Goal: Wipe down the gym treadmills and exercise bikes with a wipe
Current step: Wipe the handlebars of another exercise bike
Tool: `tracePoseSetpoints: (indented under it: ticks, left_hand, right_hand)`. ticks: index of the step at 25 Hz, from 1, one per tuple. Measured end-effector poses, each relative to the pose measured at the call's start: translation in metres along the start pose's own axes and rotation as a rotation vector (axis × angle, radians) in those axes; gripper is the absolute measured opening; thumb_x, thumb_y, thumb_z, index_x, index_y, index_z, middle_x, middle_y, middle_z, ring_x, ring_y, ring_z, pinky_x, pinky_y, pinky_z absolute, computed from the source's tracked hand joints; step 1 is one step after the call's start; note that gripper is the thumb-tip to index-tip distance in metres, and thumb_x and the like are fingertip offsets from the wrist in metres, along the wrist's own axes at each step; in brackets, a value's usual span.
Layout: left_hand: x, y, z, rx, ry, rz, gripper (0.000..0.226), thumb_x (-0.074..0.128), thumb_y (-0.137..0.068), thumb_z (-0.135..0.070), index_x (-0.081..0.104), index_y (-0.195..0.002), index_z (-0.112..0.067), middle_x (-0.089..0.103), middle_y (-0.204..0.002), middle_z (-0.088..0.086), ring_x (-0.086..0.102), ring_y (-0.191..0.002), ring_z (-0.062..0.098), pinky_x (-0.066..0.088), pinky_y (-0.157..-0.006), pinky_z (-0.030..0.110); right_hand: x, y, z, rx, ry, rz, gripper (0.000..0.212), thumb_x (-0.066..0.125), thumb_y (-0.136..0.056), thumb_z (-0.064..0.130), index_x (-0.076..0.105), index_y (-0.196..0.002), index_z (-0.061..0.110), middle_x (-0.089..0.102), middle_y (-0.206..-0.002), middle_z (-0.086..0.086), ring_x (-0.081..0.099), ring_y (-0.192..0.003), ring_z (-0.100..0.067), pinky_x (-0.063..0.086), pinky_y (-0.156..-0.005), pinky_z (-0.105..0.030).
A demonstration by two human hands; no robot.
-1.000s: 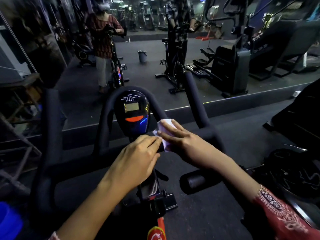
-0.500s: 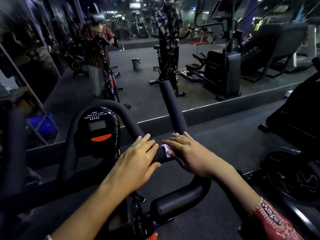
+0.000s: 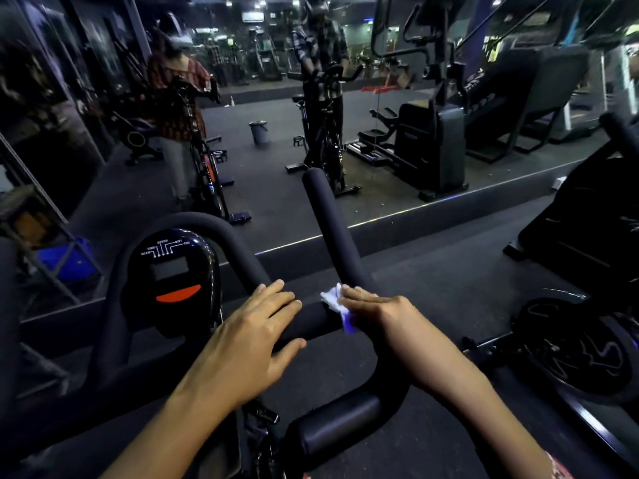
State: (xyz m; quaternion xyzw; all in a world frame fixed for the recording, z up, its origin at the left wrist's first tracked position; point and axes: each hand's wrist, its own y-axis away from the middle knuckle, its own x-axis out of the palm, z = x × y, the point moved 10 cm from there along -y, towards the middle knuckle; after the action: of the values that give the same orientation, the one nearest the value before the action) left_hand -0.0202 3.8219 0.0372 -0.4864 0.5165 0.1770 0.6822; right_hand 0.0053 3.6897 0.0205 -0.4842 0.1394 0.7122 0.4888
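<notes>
The left hand point(image 3: 249, 344) clasps the bar point(image 3: 311, 323), fingers over and thumb on its near side. Just to its right, the right hand point(image 3: 377, 309) presses the wipe point(image 3: 332, 299) down with flat fingers where the bar meets the horn point(image 3: 328, 229). Best to wrap the wipe round and sweep up the horn with firm pressure.

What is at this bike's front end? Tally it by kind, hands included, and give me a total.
Hands: 2, the left hand on the handlebar, the right hand pressing the wipe to it
Wipe, white: 1
Handlebar, black padded: 1
Console with orange button: 1
Total: 5
</notes>
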Motion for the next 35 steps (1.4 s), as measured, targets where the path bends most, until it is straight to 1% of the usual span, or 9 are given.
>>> tracePoseSetpoints:
  ticks: [3,7,12,16,19,23,28,32,35]
  left_hand:
    - [0.001,-0.002,0.002,-0.007,0.005,0.012,0.046,0.077,-0.075,-0.032,0.069,-0.111,-0.005,0.067,-0.113,0.007,0.056,-0.119,0.024,0.027,-0.11,0.034]
    - [0.003,-0.002,0.004,-0.021,0.034,0.021,0.052,0.058,-0.076,-0.042,0.07,-0.109,-0.005,0.067,-0.112,0.007,0.057,-0.117,0.025,0.019,-0.111,0.03]
    - [0.002,-0.001,0.001,-0.004,0.004,0.01,0.046,0.076,-0.072,-0.033,0.071,-0.109,-0.005,0.068,-0.112,0.006,0.057,-0.117,0.024,0.025,-0.109,0.03]
    - [-0.006,-0.013,0.003,-0.039,-0.041,-0.004,0.047,0.066,-0.077,-0.048,0.074,-0.099,-0.007,0.067,-0.114,0.011,0.058,-0.118,0.03,0.032,-0.1,0.052]
    - [-0.024,-0.048,0.019,-0.154,-0.1,-0.093,0.047,0.067,-0.077,-0.044,0.073,-0.097,-0.002,0.064,-0.117,0.02,0.056,-0.118,0.037,0.028,-0.101,0.049]
    - [-0.02,-0.091,0.045,-0.344,-0.104,-0.059,0.052,0.065,-0.087,-0.029,0.054,-0.129,0.0,0.044,-0.141,0.022,0.031,-0.138,0.035,0.013,-0.115,0.036]
    - [0.025,-0.122,0.089,-0.743,0.562,-0.096,0.047,0.045,-0.099,-0.025,0.04,-0.141,-0.005,0.043,-0.145,0.014,0.036,-0.136,0.025,0.024,-0.108,0.027]
    - [0.058,-0.138,0.098,-0.955,1.207,-0.218,0.019,0.052,-0.097,-0.021,0.061,-0.08,-0.019,0.058,-0.089,0.009,0.053,-0.09,0.02,0.044,-0.079,0.032]
    - [0.06,-0.141,0.102,-0.986,1.289,-0.334,0.024,0.056,-0.095,-0.02,0.062,-0.073,-0.018,0.061,-0.08,0.008,0.058,-0.079,0.018,0.051,-0.073,0.031]
  right_hand:
    - [-0.032,-0.012,-0.003,0.031,0.008,-0.156,0.047,0.064,-0.088,0.009,0.061,-0.108,0.051,0.063,-0.122,0.011,0.058,-0.116,-0.013,0.046,-0.085,-0.033]
    - [-0.004,-0.034,-0.005,0.007,0.08,-0.052,0.036,0.046,-0.101,0.025,0.056,-0.132,0.008,0.034,-0.151,-0.002,0.023,-0.141,-0.019,0.02,-0.112,-0.03]
    - [0.001,-0.009,-0.013,0.125,0.094,-0.185,0.03,0.05,-0.087,-0.006,0.064,-0.1,0.017,0.055,-0.112,0.002,0.056,-0.102,-0.021,0.047,-0.079,-0.037]
    - [-0.038,-0.017,-0.012,0.193,-0.034,-0.29,0.017,0.06,-0.083,0.002,0.063,-0.085,0.018,0.058,-0.078,0.002,0.063,-0.076,-0.019,0.04,-0.059,-0.015]
    - [-0.079,-0.056,0.007,0.064,-0.108,-0.548,0.027,0.052,-0.09,0.013,0.065,-0.108,-0.001,0.068,-0.107,-0.016,0.063,-0.104,-0.026,0.046,-0.088,-0.023]
    - [-0.048,-0.141,-0.004,0.035,0.085,-0.43,0.052,0.045,-0.087,-0.008,0.045,-0.138,0.003,0.036,-0.147,-0.02,0.031,-0.135,-0.033,0.033,-0.105,-0.033]
    - [-0.032,-0.159,-0.026,-0.004,0.123,-0.281,0.046,0.049,-0.082,-0.004,0.054,-0.126,0.004,0.032,-0.152,-0.014,0.048,-0.125,-0.041,0.048,-0.085,-0.04]
    - [-0.045,-0.11,-0.031,-0.045,0.058,-0.266,0.029,0.049,-0.084,0.004,0.062,-0.11,0.007,0.05,-0.141,-0.005,0.055,-0.113,-0.039,0.038,-0.079,-0.018]
    - [-0.075,-0.122,-0.035,0.053,-0.009,-0.438,0.043,0.046,-0.085,0.002,0.057,-0.126,-0.002,0.043,-0.145,-0.022,0.044,-0.13,-0.035,0.038,-0.096,-0.023]
